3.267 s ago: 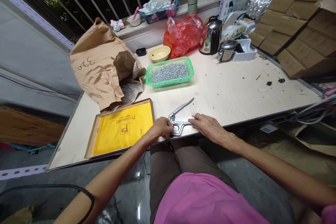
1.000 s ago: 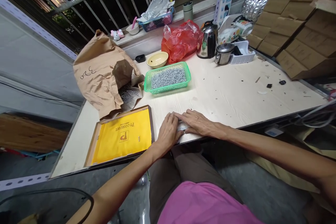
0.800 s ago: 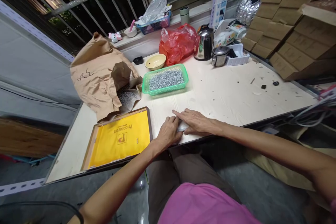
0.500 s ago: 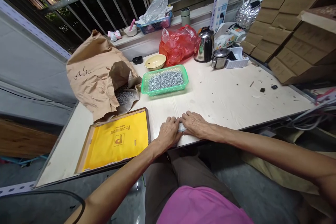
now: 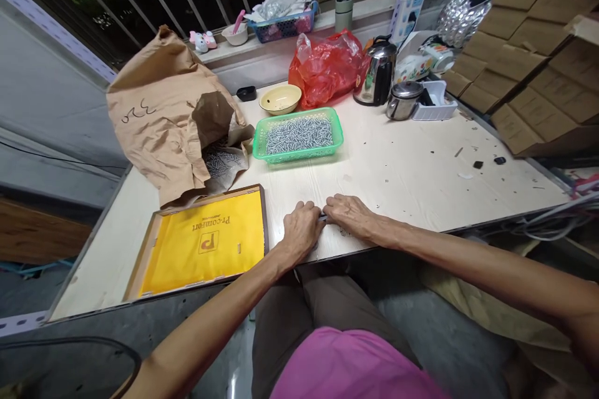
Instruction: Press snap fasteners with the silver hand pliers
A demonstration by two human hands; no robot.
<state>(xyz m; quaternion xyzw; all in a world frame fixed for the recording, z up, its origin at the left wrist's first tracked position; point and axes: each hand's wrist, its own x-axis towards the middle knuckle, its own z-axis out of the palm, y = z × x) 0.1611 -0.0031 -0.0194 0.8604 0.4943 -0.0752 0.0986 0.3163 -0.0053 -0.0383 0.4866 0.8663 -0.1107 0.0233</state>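
Observation:
Near the table's front edge, my left hand (image 5: 302, 226) and my right hand (image 5: 349, 215) are close together with curled fingers. Between their fingertips shows a small dark and silvery piece (image 5: 322, 217), mostly hidden by the fingers. Both hands are closed on it. Beyond them stands a green plastic basket (image 5: 340, 143) with many small metal pins (image 5: 299, 134) in it. Left of my left hand lies a shallow frame (image 5: 263, 215) holding a yellow cloth (image 5: 187, 255) with printed lettering.
A brown paper bag (image 5: 159, 100) with metal pins at its mouth stands at the left. Along the back are a cream bowl (image 5: 281, 100), red plastic bag (image 5: 325, 68), kettle (image 5: 377, 72) and steel pot (image 5: 403, 101). Cardboard boxes (image 5: 524, 62) are stacked at the right.
The view has shifted slightly. The light piece that showed between my hands is now mostly covered, with only a thin dark and silvery part visible. Both hands remain close together.

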